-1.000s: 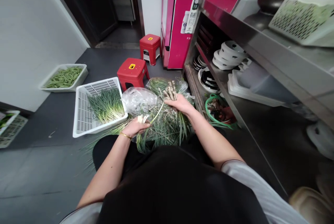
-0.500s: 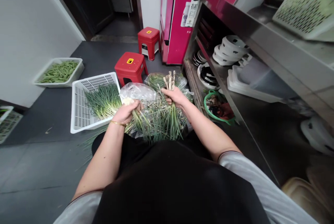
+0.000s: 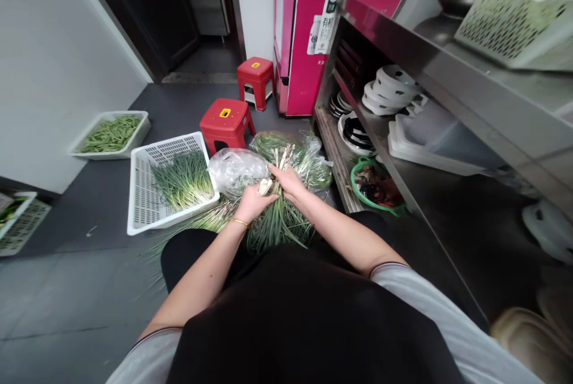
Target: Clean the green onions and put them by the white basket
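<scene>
In front of my lap, my right hand (image 3: 289, 183) is closed round a bunch of scallions (image 3: 283, 156), its pale root ends pointing up and away. My left hand (image 3: 255, 202) is close beside it, fingers closed on another small bunch whose whitish ends (image 3: 265, 186) poke out by the thumb. Green leaves (image 3: 274, 232) hang down below both hands, and where one bunch ends and the other begins is hidden. A clear plastic bag (image 3: 238, 168) lies just beyond my left hand. Bagged greens (image 3: 316, 172) lie past my right hand.
A white basket (image 3: 134, 193) of scallions stands at the left, with a tray (image 3: 145, 127) of green beans behind it. Two red stools (image 3: 226, 121) are ahead. On the right runs a metal shelf (image 3: 403, 43) with dishes and a green basket (image 3: 358, 190).
My left hand has moved right with its bunch, up against my right hand. My right hand has come slightly left and lower, its bunch now tilted. The view has shifted a little.
</scene>
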`<action>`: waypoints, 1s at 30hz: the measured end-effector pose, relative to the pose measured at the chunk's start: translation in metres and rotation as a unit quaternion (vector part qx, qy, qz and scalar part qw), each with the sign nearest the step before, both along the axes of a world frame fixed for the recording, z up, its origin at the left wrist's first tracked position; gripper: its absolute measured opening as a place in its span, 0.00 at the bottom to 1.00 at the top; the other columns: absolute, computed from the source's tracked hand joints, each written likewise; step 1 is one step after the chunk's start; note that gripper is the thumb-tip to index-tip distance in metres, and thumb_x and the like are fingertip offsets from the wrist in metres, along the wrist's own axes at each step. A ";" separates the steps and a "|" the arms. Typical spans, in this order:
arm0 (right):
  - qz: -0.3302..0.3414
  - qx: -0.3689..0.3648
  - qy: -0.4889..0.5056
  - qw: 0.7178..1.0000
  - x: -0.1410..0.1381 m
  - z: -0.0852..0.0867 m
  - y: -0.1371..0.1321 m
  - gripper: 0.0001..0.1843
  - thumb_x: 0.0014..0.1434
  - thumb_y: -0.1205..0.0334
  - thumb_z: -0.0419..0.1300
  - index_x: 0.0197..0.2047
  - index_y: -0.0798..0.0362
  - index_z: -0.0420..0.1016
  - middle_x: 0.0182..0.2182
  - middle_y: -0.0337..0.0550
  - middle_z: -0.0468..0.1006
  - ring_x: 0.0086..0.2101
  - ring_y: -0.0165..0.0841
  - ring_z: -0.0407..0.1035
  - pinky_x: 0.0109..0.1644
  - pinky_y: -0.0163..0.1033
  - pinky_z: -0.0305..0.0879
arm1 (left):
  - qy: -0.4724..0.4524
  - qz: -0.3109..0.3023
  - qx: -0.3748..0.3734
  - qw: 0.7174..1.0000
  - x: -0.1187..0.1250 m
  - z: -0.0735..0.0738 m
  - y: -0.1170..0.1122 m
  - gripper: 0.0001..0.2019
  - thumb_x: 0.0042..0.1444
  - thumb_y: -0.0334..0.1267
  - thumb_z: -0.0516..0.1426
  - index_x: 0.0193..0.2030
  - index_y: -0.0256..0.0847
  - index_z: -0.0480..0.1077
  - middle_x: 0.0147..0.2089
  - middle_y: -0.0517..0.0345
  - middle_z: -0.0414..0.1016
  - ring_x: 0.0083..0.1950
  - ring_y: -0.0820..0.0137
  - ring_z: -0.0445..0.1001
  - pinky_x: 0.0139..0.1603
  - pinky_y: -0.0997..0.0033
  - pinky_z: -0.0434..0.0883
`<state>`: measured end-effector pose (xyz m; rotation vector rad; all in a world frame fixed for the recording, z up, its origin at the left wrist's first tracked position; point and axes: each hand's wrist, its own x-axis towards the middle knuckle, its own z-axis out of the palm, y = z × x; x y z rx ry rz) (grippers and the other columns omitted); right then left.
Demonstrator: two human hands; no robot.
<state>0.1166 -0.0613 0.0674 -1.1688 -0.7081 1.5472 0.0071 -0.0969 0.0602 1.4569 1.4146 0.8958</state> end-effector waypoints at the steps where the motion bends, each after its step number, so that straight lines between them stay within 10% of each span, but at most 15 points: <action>1: 0.006 0.002 0.004 1.000 0.001 -0.002 -0.001 0.15 0.48 0.55 0.67 0.29 0.56 0.68 0.17 0.33 0.69 0.18 0.26 0.63 0.24 0.33 0.65 | -0.025 -0.001 -0.028 0.999 0.000 -0.003 0.000 0.12 0.34 0.33 0.67 0.28 0.36 0.71 0.27 0.58 0.72 0.30 0.68 0.71 0.36 0.66 0.68; 6: 0.095 0.075 -0.087 0.989 0.017 -0.006 -0.006 0.17 0.47 0.51 0.67 0.29 0.57 0.71 0.20 0.37 0.73 0.21 0.27 0.66 0.27 0.33 0.67 | -0.163 -0.036 -0.142 0.976 -0.013 -0.005 -0.006 0.17 0.34 0.37 0.69 0.30 0.36 0.69 0.22 0.63 0.66 0.17 0.79 0.56 0.17 0.75 0.54; 15: 0.334 0.043 -0.133 0.932 0.036 -0.002 -0.013 0.19 0.46 0.49 0.68 0.26 0.54 0.66 0.14 0.33 0.66 0.14 0.24 0.58 0.14 0.30 0.54 | -0.283 -0.036 -0.168 0.944 -0.040 0.000 -0.010 0.17 0.33 0.33 0.69 0.27 0.36 0.66 0.15 0.70 0.57 0.14 0.83 0.52 0.16 0.78 0.51; 20: 0.488 0.082 -0.194 0.847 0.040 -0.001 -0.013 0.17 0.41 0.56 0.69 0.25 0.55 0.66 0.16 0.31 0.67 0.17 0.23 0.57 0.18 0.30 0.54 | -0.298 0.037 -0.094 0.949 -0.062 0.014 0.000 0.15 0.33 0.31 0.67 0.24 0.37 0.64 0.14 0.71 0.57 0.13 0.84 0.51 0.15 0.79 0.50; 30: 0.422 0.028 -0.233 0.876 0.098 -0.009 -0.012 0.18 0.41 0.56 0.68 0.26 0.54 0.61 0.16 0.28 0.61 0.16 0.22 0.54 0.20 0.30 0.49 | -0.227 0.093 -0.048 0.968 -0.113 0.035 0.020 0.14 0.33 0.35 0.66 0.23 0.38 0.64 0.14 0.71 0.56 0.14 0.83 0.48 0.16 0.78 0.49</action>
